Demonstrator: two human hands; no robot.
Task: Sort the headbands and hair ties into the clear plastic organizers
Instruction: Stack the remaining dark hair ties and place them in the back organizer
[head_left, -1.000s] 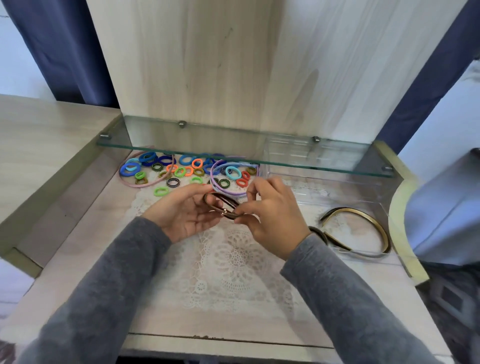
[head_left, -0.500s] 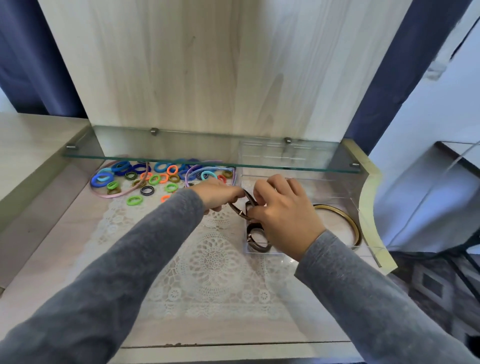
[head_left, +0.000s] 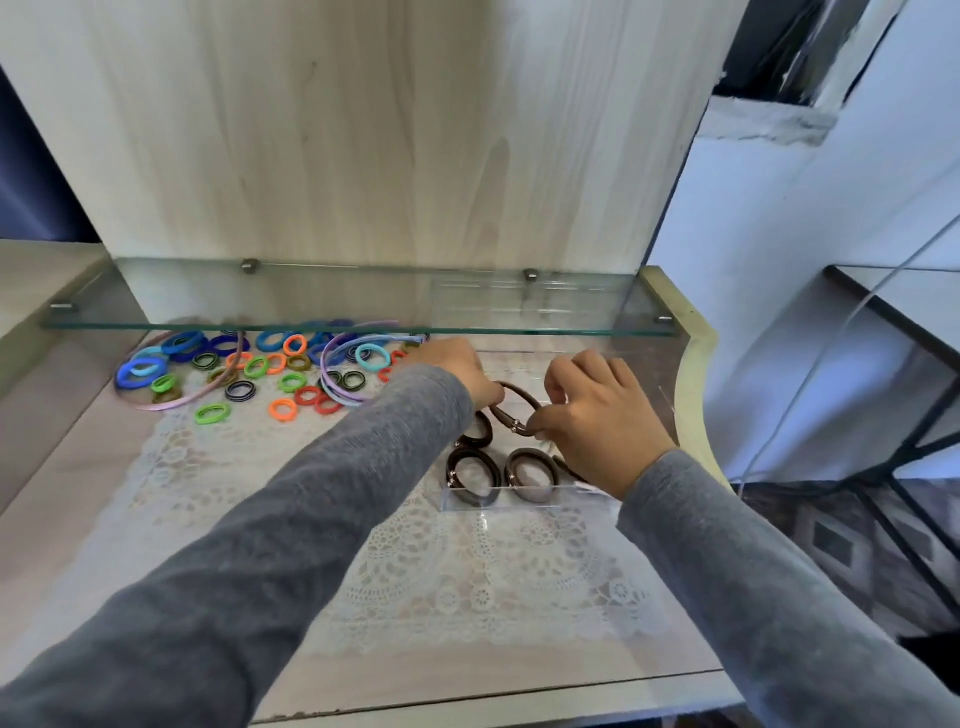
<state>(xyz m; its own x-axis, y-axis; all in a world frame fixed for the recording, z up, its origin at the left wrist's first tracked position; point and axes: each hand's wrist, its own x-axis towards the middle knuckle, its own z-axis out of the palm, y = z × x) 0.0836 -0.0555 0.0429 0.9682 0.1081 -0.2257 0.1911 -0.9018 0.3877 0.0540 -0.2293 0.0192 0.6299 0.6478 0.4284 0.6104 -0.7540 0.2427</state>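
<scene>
Your left hand (head_left: 462, 371) and right hand (head_left: 602, 426) meet over the clear organizer (head_left: 519, 503). It sits on the lace mat (head_left: 467, 582) toward the far right side of the worktop (head_left: 67, 509), with its back end running under the glass shelf (head_left: 337, 312). Between the hands you hold a brown hair tie (head_left: 506, 418) with a small metal clasp, lifted just above the organizer's front section. Your right fingers (head_left: 571, 379) are curled in and pinch the tie near the clasp. Your left fingers are curled too and appear to pinch the tie's other end, though the back of the hand and the grey sleeve (head_left: 363, 467) hide most of that grip.

Below the held tie, three more brown ties (head_left: 532, 475) lie flat inside the organizer. Two are side by side against its front wall, and the third is just behind the left one, partly under your left wrist.

Toward the far left corner of the worktop, beneath the shelf, loose coloured hair ties (head_left: 283, 382) are scattered in blue, green, orange, red and dark stripes. A pink headband (head_left: 176, 402) curves around the leftmost of them. A lilac headband (head_left: 332, 387) lies at the right side of the scatter, near your left hand but apart from it.
</scene>
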